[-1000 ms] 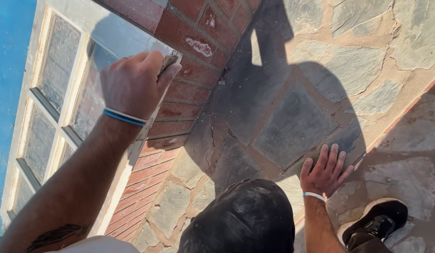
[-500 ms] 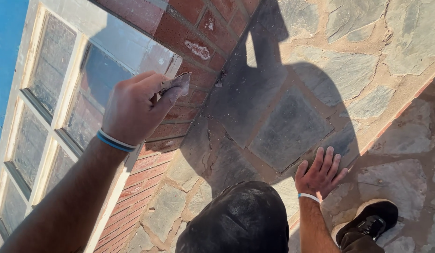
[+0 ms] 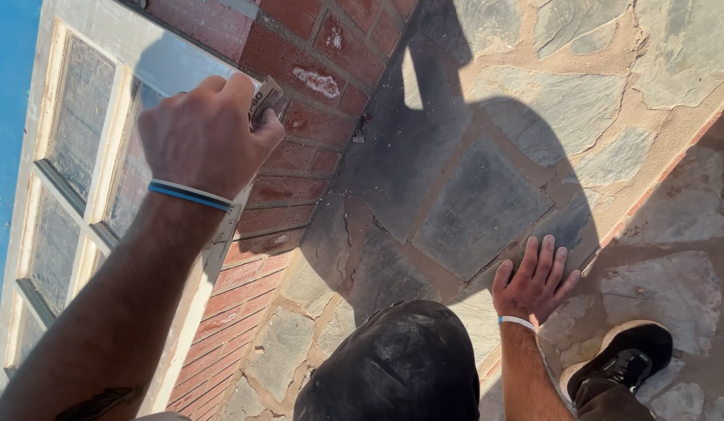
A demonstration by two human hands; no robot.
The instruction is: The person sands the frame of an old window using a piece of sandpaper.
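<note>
Sanding step: left hand (image 3: pixel 206 136) clamped on sandpaper (image 3: pixel 266 100) against window frame (image 3: pixel 221 234); right hand (image 3: pixel 533 284) flat, fingers spread, on stone floor (image 3: pixel 486 195). Next stroke likely needs firm pressure.

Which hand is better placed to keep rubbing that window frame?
Left. The left hand already grips the sandpaper against the frame; the right hand lies flat on the stone floor.

Looks like the outside of a house, right at an entrance or patio. You've got a red brick wall (image 3: pixel 299 156) with mortar joints, a white-framed door (image 3: pixel 73 187) with small glass panes set against it, and irregular flagstone paving (image 3: pixel 549 109) with wide mortar seams running up to the wall's foot. Hard sunlight and sharp shadows across the stones say it's outdoors in daytime.
</note>
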